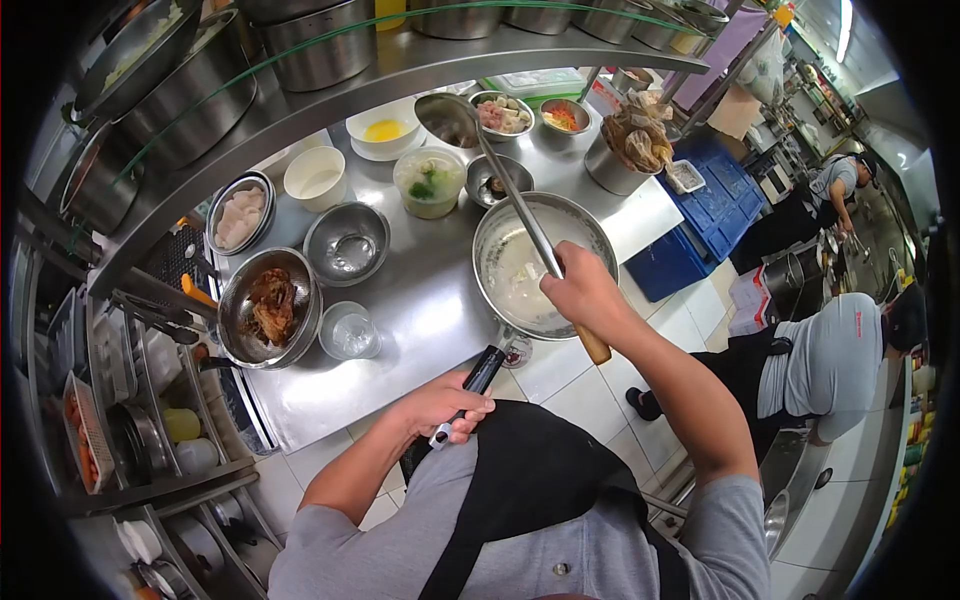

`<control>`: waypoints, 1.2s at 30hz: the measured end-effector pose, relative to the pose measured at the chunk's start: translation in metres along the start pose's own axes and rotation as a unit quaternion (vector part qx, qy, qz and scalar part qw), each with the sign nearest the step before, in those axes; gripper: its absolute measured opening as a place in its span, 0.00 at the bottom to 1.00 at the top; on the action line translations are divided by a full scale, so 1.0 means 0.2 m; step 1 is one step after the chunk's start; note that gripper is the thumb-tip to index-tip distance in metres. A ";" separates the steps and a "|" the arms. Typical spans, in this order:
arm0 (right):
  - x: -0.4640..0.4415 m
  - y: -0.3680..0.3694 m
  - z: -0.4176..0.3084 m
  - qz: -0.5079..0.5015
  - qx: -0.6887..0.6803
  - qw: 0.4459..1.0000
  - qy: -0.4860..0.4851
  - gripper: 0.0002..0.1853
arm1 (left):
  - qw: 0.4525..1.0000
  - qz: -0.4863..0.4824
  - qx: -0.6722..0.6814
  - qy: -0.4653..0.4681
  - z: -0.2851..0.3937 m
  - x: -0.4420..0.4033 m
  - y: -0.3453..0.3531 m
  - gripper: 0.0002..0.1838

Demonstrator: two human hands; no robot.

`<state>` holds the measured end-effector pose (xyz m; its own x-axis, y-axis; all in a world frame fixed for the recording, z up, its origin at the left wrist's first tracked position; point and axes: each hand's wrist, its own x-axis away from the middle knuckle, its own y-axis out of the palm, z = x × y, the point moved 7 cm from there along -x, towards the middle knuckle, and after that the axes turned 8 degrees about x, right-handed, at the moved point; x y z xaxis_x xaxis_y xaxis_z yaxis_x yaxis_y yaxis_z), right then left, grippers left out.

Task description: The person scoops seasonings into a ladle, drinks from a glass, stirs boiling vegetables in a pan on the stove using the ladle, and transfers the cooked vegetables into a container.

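Note:
My left hand (447, 408) is closed around the black handle (485, 370) of a saucepan (592, 235). The pan is held near the table's front edge, and whitish liquid or residue coats its inside. In my right hand (582, 287) is a long steel ladle (518, 203), gripped near its wooden end. Its shaft slants over the pan, and the ladle's bowl is up beyond the far rim. Just behind the pan stands a small steel bowl (512, 166) with something dark in it. Beside that is a clear tub (430, 208) holding green leaves in liquid.
On the steel table (430, 290) stand a strainer (232, 310) with browned food, an empty-looking steel bowl (345, 265), a clear cup (350, 332) and a white bowl (315, 190). A shelf (400, 62) overhangs the back. Blue crates (715, 200) stand right; two people work nearby.

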<state>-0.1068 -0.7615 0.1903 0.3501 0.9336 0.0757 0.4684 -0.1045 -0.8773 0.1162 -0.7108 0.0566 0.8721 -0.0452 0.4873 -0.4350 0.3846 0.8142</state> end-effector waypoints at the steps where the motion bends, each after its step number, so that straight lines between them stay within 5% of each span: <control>1: 0.01 -0.01 0.00 0.000 -0.009 1.000 -0.002 0.14 | 1.000 -0.001 -0.001 0.000 0.00 0.00 0.00 0.11; 3: 0.06 -0.06 -0.02 -0.002 -0.019 1.000 0.000 0.13 | 1.000 0.002 -0.003 -0.003 0.00 0.00 0.00 0.11; 5: 0.17 -0.06 0.01 -0.117 -0.233 0.955 0.141 0.10 | 1.000 0.009 -0.008 -0.003 0.00 0.01 0.00 0.11; 8: 0.37 -0.17 0.03 -0.118 -0.347 0.918 0.155 0.08 | 1.000 0.018 -0.016 0.007 0.00 0.02 0.01 0.10; 14: 0.81 -0.27 0.34 -0.078 -0.171 0.951 0.243 0.09 | 0.999 0.022 -0.032 0.002 0.03 0.03 0.02 0.11; 20: 0.96 -0.25 0.58 -0.003 -0.033 0.978 0.205 0.12 | 0.997 0.034 -0.066 0.016 0.07 0.00 0.06 0.10; 36: 1.35 -0.26 0.40 -0.052 -0.044 0.952 0.300 0.11 | 0.997 0.012 -0.062 0.047 0.04 -0.23 0.15 0.11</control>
<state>-0.1025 -0.4761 0.2190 0.6859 0.5800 0.4396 0.5824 -0.0753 -0.8094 0.0603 -0.7045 0.0611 0.8815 0.0488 0.4697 -0.4297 0.4954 0.7549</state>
